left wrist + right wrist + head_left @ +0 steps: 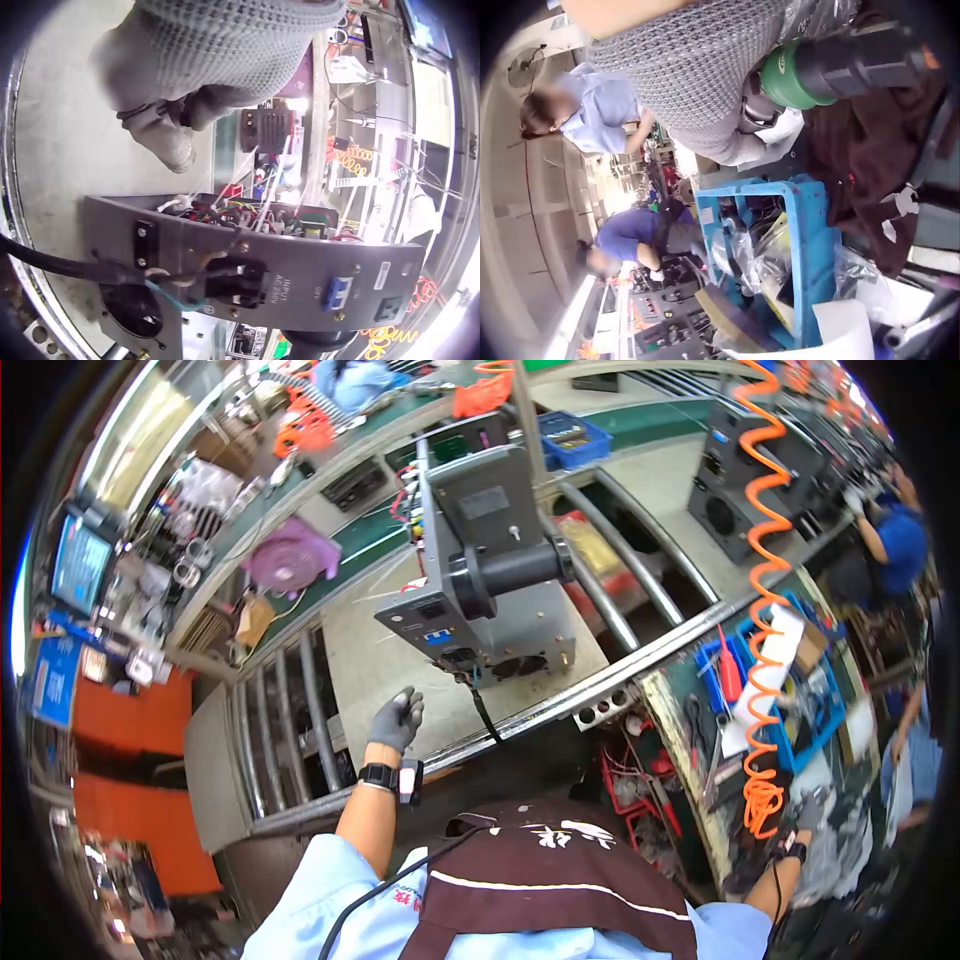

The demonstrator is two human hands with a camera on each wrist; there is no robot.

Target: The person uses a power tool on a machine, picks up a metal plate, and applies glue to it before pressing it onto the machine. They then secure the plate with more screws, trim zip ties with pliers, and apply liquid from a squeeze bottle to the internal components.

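My gloved left hand hovers over the near side of the bench, fingers loosely curled with nothing seen in them. To its right stands a grey metal machine with a flap raised and a black cylinder across it. The left wrist view shows the machine's back panel, marked INPUT AC 230V, with a blue switch, exposed wiring and a black power cable. Far to the right, my gloved right hand grips a green-and-black power drill, its handle mostly hidden by the hand.
A blue crate of bags and parts stands beside the right hand, near a dark brown cloth. An orange coiled hose hangs over the right side. Metal rollers flank the bench plate. Other people work at the right.
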